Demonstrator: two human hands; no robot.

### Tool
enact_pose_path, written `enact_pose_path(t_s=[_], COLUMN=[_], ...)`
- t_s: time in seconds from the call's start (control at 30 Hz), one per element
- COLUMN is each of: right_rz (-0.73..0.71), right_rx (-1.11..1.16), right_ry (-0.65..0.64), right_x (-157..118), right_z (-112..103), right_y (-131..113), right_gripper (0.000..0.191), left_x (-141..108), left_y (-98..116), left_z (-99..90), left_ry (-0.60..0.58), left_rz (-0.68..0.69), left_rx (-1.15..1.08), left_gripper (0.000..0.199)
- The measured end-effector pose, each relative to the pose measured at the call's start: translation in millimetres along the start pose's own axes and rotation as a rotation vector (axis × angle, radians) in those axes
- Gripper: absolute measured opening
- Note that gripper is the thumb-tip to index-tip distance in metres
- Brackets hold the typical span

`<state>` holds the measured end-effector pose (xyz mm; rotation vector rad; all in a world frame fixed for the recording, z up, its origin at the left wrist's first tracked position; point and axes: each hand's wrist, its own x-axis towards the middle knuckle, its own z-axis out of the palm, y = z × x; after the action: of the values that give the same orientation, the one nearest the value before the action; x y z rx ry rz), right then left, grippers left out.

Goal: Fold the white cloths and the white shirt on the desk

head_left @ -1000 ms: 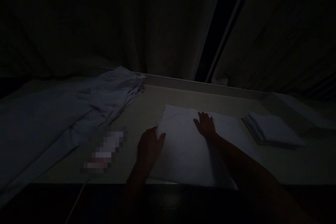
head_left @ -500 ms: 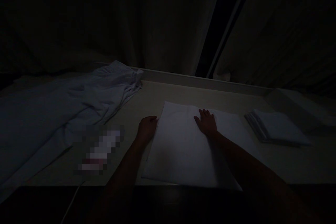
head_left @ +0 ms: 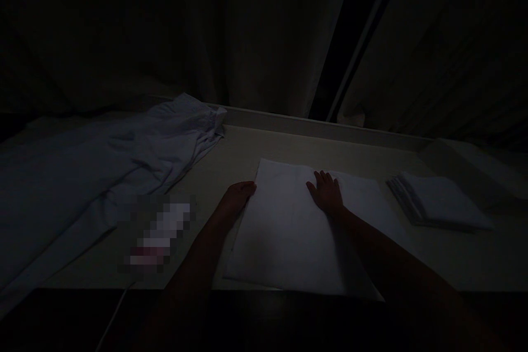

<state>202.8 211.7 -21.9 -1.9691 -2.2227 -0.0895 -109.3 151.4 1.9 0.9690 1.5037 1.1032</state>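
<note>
A white cloth (head_left: 284,231), folded into a flat rectangle, lies in front of me and reaches the near edge of the table. My left hand (head_left: 237,198) is closed at its left edge, thumb and fingers pinching the border near the upper left corner. Spread flat on the upper middle of the cloth is my right hand (head_left: 326,192), its fingers apart and pointing away from me. The scene is very dark, so the fold layers are hard to make out.
To the right sits a stack of folded white cloths (head_left: 445,201), beside a pale box-like block (head_left: 474,170). A large rumpled white cloth (head_left: 124,159) covers the left side. A blurred-out object (head_left: 165,231) with a cord lies nearer. Dark curtains (head_left: 264,38) hang behind the table.
My left hand has shifted slightly right, onto the left edge of the cloth. My right hand stays flat in nearly the same place.
</note>
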Motion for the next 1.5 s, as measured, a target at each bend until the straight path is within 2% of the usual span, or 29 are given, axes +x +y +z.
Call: enact_pose_path(t_s=[0.13, 0.2, 0.3, 0.4, 0.5, 0.63, 0.83, 0.9, 1.13, 1.5], right_rz=[0.003, 0.002, -0.002, -0.002, 0.005, 0.003, 0.008, 0.011, 0.009, 0.006], right_rx=[0.002, 0.0, -0.007, -0.018, -0.024, -0.018, -0.007, -0.007, -0.014, -0.014], right_ry=[-0.007, -0.01, -0.012, -0.013, -0.008, -0.009, -0.029, -0.03, -0.038, -0.036], right_x=[-0.3, -0.4, -0.5, -0.4, 0.1, 1.1, 0.5, -0.2, -0.5, -0.1], right_z=[-1.7, -2.6, -2.9, -1.9, -0.3, 0.9, -2.4, -4.0, -5.9, -4.8], right_y=[-0.9, -1.2, -1.2, -1.0, -0.5, 0.2, -1.0, -2.1, -3.9, -3.7], right_gripper=[0.071, 0.071, 0.071, 0.071, 0.071, 0.071, 0.072, 0.072, 0.07, 0.071], left_x=[-3.3, -2.1, 0.9, 3.0, 3.6, 3.3, 4.2, 4.0, 2.7, 4.2], left_y=[3.0, 2.5, 0.2, -2.7, -4.6, -2.7, 4.4, 4.6, 3.7, 3.1], left_z=[4.1, 6.2, 8.2, 8.8, 9.1, 9.0, 5.4, 5.6, 9.4, 4.2], left_ry=[-0.158, -0.146, -0.1, -0.115, -0.121, -0.053, 0.181, 0.224, 0.238, 0.228], left_rz=[-0.011, -0.028, -0.048, -0.058, -0.049, -0.016, 0.105, 0.129, 0.162, 0.14], left_rx=[-0.15, -0.17, -0.145, -0.126, -0.104, -0.023, 0.215, 0.283, 0.489, 0.477], left_gripper=[0.057, 0.059, 0.048, 0.038, 0.036, 0.035, 0.045, 0.047, 0.045, 0.028])
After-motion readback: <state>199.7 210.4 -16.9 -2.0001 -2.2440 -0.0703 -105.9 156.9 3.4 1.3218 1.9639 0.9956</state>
